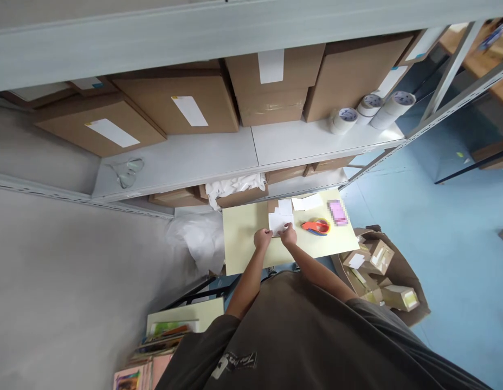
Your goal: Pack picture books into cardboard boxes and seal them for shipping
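White paper sheets [281, 220] are pinched at their near edge by the left hand [262, 238] and right hand [289, 235], fingers curled shut on them, upon a pale yellow tabletop [243, 238]. Just right of the grip an orange tape dispenser [316, 226] is laid.

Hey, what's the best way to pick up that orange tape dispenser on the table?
Probably from above with the right hand, pinching the orange tape dispenser by its tapered end: it lies flat on the table, that end toward the hand.
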Tool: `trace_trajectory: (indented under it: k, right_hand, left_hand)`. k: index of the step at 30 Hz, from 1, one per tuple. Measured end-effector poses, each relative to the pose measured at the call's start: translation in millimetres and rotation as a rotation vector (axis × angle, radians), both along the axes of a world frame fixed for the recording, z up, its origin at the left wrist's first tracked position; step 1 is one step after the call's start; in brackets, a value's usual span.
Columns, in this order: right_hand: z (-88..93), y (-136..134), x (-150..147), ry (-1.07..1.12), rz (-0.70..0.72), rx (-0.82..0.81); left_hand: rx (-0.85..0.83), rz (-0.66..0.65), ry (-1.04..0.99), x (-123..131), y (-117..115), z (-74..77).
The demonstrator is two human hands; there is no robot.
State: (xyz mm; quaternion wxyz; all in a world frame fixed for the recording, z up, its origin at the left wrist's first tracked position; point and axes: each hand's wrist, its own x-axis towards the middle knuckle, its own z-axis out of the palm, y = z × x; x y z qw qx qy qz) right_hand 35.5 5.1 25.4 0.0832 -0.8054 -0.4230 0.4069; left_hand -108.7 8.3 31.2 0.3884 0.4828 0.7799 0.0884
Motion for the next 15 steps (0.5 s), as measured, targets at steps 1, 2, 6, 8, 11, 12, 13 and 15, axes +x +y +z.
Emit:
trace_trajectory:
  k: [1,2,6,8,11,12,13,15]
  right_hand:
    - [1.3,0.7,0.9,-0.023,0.013,-0.008]
    - [2.9,1.5,2.2,-0.047,0.03,-0.016]
    - [9.2,0.8,8.1,-0.124,0.134,-0.023]
    - [10.7,-5.1,8.3,-0.14,0.216,0.028]
    - [8.6,-22.8,5.2,-0.133,0.33,0.079]
    - [6.8,-30.5,4.1,-0.132,0.355,0.059]
    - [4.6,-38.4,3.2,-0.135,0.374,0.03]
    - [0.3,-53.3,2.7,-0.132,0.383,-0.017]
  left_hand:
    - [-0.012,-0.019,0.023,-0.8,1.5,0.1]
    - [-0.03,-0.042,0.05,-2.4,2.9,0.3]
    - [-0.107,-0.115,0.131,-14.0,6.6,-0.2]
    - [-0.037,-0.166,0.121,-18.6,7.7,-0.7]
    - [0.208,-0.329,0.03,-18.0,14.0,-2.3]
    - [0.263,-0.4,-0.011,-16.1,18.0,-3.4]
    - [0.283,-0.469,-0.046,-13.8,22.7,-5.1]
    - [0.226,-0.572,-0.077,-9.7,32.6,-10.2]
